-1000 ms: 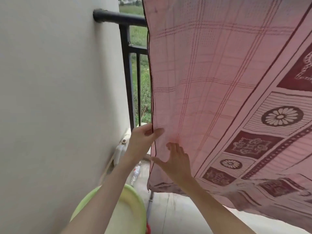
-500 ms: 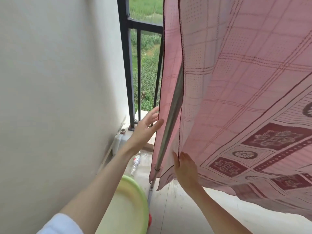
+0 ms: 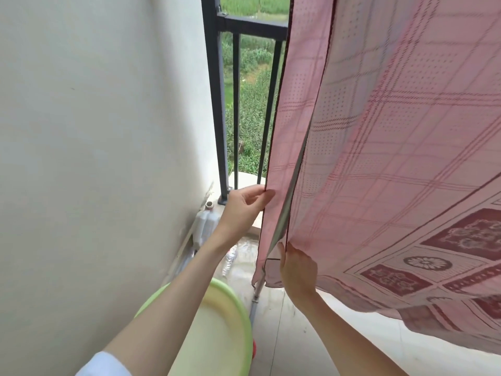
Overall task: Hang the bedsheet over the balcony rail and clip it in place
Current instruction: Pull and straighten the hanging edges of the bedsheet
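A pink checked bedsheet (image 3: 393,126) with dark red patterned borders hangs in two layers down the right half of the view. My left hand (image 3: 244,207) pinches the left edge of the rear layer next to the black balcony railing (image 3: 217,104). My right hand (image 3: 296,267) grips the lower corner of the front layer. Between the layers a slanted metal pole (image 3: 287,213) shows. The railing's top rail is out of view, and no clip is visible.
A white wall (image 3: 95,158) closes the left side. A light green basin (image 3: 217,329) sits on the tiled floor below my left arm. A white plastic jug (image 3: 206,226) and a clear bottle (image 3: 230,259) lie in the corner by the railing foot.
The view has tilted down. My hands went from pressing flat on the sheet to parting its two layers, the left now pinching the rear edge and the right holding the front corner, exposing the pole.
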The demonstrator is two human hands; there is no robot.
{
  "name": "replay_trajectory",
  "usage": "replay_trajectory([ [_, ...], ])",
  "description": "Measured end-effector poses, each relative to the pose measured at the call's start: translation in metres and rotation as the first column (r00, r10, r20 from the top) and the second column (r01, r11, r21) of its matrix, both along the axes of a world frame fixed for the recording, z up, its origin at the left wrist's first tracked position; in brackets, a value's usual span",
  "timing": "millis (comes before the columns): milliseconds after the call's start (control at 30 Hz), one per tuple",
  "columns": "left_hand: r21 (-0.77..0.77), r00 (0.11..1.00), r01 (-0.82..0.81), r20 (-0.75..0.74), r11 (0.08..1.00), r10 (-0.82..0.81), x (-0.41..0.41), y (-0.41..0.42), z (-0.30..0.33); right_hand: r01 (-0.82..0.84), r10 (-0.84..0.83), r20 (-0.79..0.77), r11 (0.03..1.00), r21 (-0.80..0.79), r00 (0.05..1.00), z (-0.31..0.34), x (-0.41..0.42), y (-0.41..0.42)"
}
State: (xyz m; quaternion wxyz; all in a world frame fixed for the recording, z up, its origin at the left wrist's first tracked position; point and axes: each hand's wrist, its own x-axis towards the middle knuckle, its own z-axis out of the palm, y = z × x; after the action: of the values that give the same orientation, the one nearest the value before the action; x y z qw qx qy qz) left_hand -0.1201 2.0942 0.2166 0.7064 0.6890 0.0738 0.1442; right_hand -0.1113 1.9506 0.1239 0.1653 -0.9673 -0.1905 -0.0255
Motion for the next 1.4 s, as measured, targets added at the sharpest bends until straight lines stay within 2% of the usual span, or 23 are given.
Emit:
replay_trajectory([
  [267,-0.006,1.000,0.012,0.015,1.000,-0.012,-0.009,-0.007,0.005,0.022,-0.029,-0.167,0.999,-0.048,0.985,-0.032,-0.001,0.005],
  [467,0.033,0.998,0.035,-0.061,0.999,-0.033,-0.019,-0.019,-0.002,0.043,-0.029,-0.180,0.996,0.076,0.983,-0.039,0.000,0.005],
  [567,0.125,0.993,-0.056,-0.096,0.991,0.069,-0.014,-0.029,-0.011,0.009,0.021,-0.222,0.991,0.135,0.975,-0.042,-0.001,0.003],
  [667,0.208,0.985,-0.156,-0.045,0.965,0.169,-0.007,-0.039,-0.028,-0.038,0.087,-0.245,0.979,0.200,0.966,-0.055,-0.002,0.000],
  [767,0.185,0.966,-0.254,-0.003,0.949,0.259,-0.005,-0.044,-0.052,-0.062,0.146,-0.315,0.963,0.263,0.938,-0.077,-0.003,-0.010],
  [867,0.162,0.965,-0.262,0.016,0.951,0.263,-0.004,-0.042,-0.071,-0.088,0.188,-0.331,0.952,0.294,0.925,-0.098,-0.001,-0.022],
  [1000,0.091,0.976,-0.184,-0.102,0.979,0.193,-0.009,-0.037,-0.115,-0.069,0.183,-0.397,0.956,0.284,0.899,-0.125,-0.001,-0.035],
  [1133,-0.073,0.952,-0.276,-0.160,0.959,0.261,-0.019,-0.051,-0.180,0.015,0.137,-0.473,0.952,0.305,0.870,-0.172,0.008,-0.057],
  [1233,-0.125,0.931,-0.343,-0.178,0.931,0.319,-0.019,-0.059,-0.220,0.097,0.093,-0.528,0.942,0.322,0.844,-0.204,0.020,-0.075],
  [1300,-0.095,0.922,-0.348,-0.214,0.933,0.322,-0.018,-0.062,-0.250,0.099,0.099,-0.542,0.941,0.324,0.834,-0.228,0.027,-0.084],
  [1400,0.064,0.907,-0.309,-0.280,0.949,0.314,-0.013,-0.053,-0.301,0.141,0.106,-0.609,0.928,0.344,0.786,-0.274,0.038,-0.088],
])
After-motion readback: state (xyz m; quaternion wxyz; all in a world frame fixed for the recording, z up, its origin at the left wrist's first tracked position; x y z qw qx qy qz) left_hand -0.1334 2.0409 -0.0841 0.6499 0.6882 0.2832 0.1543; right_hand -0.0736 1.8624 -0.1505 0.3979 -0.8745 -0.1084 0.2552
